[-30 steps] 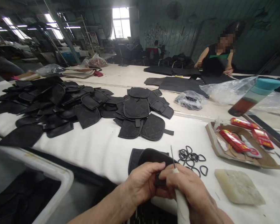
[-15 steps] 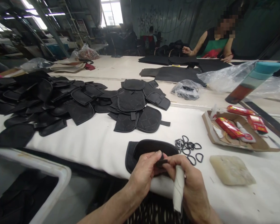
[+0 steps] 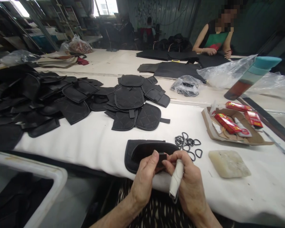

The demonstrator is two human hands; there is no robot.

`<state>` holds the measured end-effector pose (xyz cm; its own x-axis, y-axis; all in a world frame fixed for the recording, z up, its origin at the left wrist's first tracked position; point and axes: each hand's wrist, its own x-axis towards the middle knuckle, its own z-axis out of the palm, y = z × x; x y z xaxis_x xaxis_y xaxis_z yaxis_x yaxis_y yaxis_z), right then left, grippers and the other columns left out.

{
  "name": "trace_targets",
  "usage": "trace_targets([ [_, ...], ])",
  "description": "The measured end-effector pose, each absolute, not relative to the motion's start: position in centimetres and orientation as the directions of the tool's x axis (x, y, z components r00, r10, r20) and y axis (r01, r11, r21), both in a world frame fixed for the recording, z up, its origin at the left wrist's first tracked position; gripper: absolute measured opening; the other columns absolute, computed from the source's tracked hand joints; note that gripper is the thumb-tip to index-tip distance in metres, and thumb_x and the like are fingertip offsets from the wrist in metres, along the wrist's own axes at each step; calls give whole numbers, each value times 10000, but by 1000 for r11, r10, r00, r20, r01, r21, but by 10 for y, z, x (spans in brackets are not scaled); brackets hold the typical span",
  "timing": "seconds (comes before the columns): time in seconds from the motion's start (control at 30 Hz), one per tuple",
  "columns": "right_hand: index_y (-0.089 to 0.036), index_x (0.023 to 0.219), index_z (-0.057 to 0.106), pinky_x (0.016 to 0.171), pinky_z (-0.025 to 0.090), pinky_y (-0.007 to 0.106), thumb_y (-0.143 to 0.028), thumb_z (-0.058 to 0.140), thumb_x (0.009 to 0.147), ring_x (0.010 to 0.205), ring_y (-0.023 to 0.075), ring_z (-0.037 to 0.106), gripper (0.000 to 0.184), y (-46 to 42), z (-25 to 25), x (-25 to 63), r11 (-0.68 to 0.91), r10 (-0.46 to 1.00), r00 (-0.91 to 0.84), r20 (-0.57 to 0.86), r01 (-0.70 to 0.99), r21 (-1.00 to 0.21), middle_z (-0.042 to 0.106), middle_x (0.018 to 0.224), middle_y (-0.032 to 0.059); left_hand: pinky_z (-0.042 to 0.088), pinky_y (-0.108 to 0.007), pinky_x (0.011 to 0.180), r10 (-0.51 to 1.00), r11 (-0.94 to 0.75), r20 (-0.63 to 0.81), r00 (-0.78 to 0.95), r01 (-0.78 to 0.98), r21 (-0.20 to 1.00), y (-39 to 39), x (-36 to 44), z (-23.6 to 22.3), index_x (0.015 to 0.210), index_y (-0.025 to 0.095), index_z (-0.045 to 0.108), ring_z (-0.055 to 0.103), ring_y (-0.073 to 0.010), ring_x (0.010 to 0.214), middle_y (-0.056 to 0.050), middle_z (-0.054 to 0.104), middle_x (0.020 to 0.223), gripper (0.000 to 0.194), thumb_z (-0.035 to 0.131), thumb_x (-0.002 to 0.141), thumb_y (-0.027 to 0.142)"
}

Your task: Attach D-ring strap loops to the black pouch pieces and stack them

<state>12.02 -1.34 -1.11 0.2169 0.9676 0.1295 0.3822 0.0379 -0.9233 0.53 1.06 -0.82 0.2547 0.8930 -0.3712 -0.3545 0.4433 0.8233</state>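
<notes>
A black pouch-like piece (image 3: 136, 153) with piped edges lies at the table's near edge, its flap bowed up. My left hand (image 3: 143, 179) pinches a short black strap (image 3: 162, 157) on it between thumb and fingers. In my right hand (image 3: 192, 183) is a tool with a white-wrapped handle (image 3: 176, 179), pointing down toward me; its working end is hidden. The right thumb and index finger meet close beside the strap, and whether they also grip it is hidden. Just beyond the right hand lie several black D-rings (image 3: 186, 141) in a loose heap.
Stacked black pieces (image 3: 129, 97) cover the table's left and middle. At right are a translucent block (image 3: 229, 163), a cardboard tray (image 3: 242, 142) with red boxes, and a leaning bottle (image 3: 251, 77). A white bin (image 3: 64, 175) stands lower left. A co-worker (image 3: 212, 41) is across the table.
The view has shifted slightly. Both hands remain at the strap, which now stands more upright and shows more between the fingers. The co-worker's hands have come together over the black sheets.
</notes>
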Motion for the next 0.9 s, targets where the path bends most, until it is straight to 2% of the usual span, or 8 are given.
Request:
trace_targets([
  [0.17, -231, 787, 480, 489, 438, 197, -281, 542, 854, 528, 106, 541, 104, -15, -10, 123, -21, 976, 209, 59, 359, -933, 594, 657, -38, 415, -244, 717, 894, 377, -291, 342, -219, 900, 9, 4, -1, 869, 142, 661, 564, -157, 756, -27, 664, 776, 211, 559, 848, 325],
  [0.4, -232, 772, 464, 526, 461, 208, -262, 571, 804, 564, 122, 574, 115, -12, -5, 124, -55, 974, 225, 15, 302, -952, 602, 661, -36, 418, -224, 664, 914, 347, -314, 255, -93, 933, 4, 9, 5, 753, 146, 639, 546, -150, 714, -20, 648, 741, 278, 518, 861, 372],
  [0.7, -232, 746, 446, 456, 425, 203, -245, 537, 833, 495, 109, 531, 126, -13, 3, 123, -66, 987, 160, -4, 387, -920, 580, 626, -40, 426, -236, 660, 920, 350, -327, 217, -79, 933, 6, 8, 3, 723, 142, 653, 555, -160, 712, -30, 649, 733, 326, 510, 863, 400],
  [0.77, -234, 779, 476, 484, 449, 216, -244, 530, 852, 530, 123, 571, 91, -18, 5, 126, -6, 987, 145, 63, 432, -902, 607, 655, -26, 433, -238, 673, 913, 370, -338, 226, -119, 921, 7, 5, 0, 794, 137, 678, 574, -163, 731, -43, 670, 765, 320, 514, 863, 404],
  [0.8, -235, 813, 496, 532, 472, 236, -242, 541, 851, 587, 141, 602, 59, -19, 5, 128, 48, 975, 170, 142, 463, -885, 631, 703, -7, 442, -246, 695, 907, 389, -349, 235, -154, 908, 7, 3, -1, 834, 134, 686, 591, -170, 746, -52, 682, 782, 319, 521, 860, 406],
  [0.9, -237, 899, 520, 752, 492, 345, -242, 612, 807, 865, 218, 627, 130, -16, 4, 136, 190, 891, 252, 379, 551, -812, 663, 964, 70, 471, -292, 751, 873, 460, -381, 303, -258, 850, 6, -1, -1, 875, 117, 693, 638, -194, 748, -83, 705, 781, 332, 539, 849, 410],
])
